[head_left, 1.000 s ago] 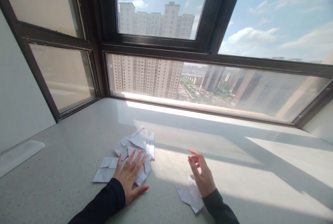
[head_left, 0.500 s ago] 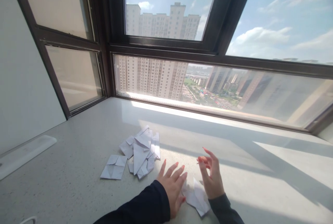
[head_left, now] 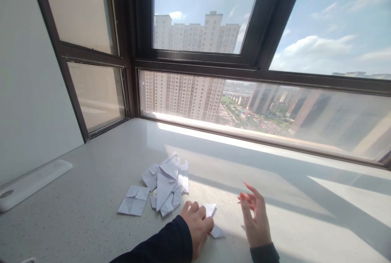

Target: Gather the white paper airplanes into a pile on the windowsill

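Note:
My left hand (head_left: pixel 198 227) is closed, with its fingers curled onto a folded white paper piece (head_left: pixel 216 231) on the pale sill. Part of that paper shows past the knuckles; the rest is hidden under the hand. To its right, my right hand (head_left: pixel 255 218) is held with thumb and fingers bent and apart, and nothing shows between them. Beyond my left hand lies a loose pile of folded white papers (head_left: pixel 166 181). A single folded paper square (head_left: pixel 134 200) with crossing creases lies flat to the left of the pile.
The speckled stone sill (head_left: pixel 91 230) carries bands of sunlight and shadow. A long white bar-shaped object (head_left: pixel 36 183) lies along the left wall. Dark window frames (head_left: pixel 195 61) rise at the back, and a small white curved thing (head_left: pixel 29 260) shows at the bottom left edge.
My left hand has gone from spread fingers to a curled grip, and the paper under it has shifted left. My right hand has moved slightly right, away from the paper. The view has tilted a little.

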The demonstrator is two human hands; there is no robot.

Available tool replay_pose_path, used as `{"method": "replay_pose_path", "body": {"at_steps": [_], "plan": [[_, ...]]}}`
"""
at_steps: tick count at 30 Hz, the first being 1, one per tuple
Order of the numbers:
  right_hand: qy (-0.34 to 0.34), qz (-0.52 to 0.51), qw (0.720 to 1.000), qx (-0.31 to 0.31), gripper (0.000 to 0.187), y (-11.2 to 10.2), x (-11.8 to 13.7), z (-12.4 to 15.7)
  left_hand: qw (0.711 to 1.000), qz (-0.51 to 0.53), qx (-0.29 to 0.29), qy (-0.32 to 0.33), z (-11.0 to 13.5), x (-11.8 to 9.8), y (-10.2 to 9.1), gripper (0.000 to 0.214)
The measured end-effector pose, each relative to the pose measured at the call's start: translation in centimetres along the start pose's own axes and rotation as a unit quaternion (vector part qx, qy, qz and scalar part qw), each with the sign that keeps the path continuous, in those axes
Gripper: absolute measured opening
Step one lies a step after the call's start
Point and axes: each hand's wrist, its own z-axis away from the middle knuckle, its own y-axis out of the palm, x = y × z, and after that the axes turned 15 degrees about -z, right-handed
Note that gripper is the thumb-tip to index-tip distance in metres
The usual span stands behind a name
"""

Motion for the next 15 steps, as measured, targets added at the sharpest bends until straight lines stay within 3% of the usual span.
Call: {"method": "replay_pose_path", "body": {"at_steps": [3, 5, 8, 12, 15], "plan": [[0.010, 0.003, 1.000, 0.007, 0.043, 0.3, 0.1, 0.2, 0.995, -0.064, 0.044, -0.062, 1.0, 2.5, -1.2, 0.018], [0.012, 0.006, 1.000, 0.006, 0.044, 0.4, 0.2, 0.2, 0.992, -0.081, 0.063, -0.076, 0.9, 2.9, -2.1, 0.017], [0.008, 0.010, 1.000, 0.006, 0.043, 0.3, 0.2, 0.1, 0.996, -0.066, 0.033, -0.040, -0.1, 1.4, -2.6, 0.024], [0.007, 0.010, 1.000, 0.013, 0.042, -0.1, 0.2, -0.1, 0.998, -0.019, -0.042, 0.034, -1.9, -1.6, -1.8, 0.033], [0.008, 0.003, 1.000, 0.014, 0.042, -0.5, 0.1, -0.3, 0.998, -0.027, -0.030, 0.037, -2.7, -1.4, -0.8, 0.030]]}}
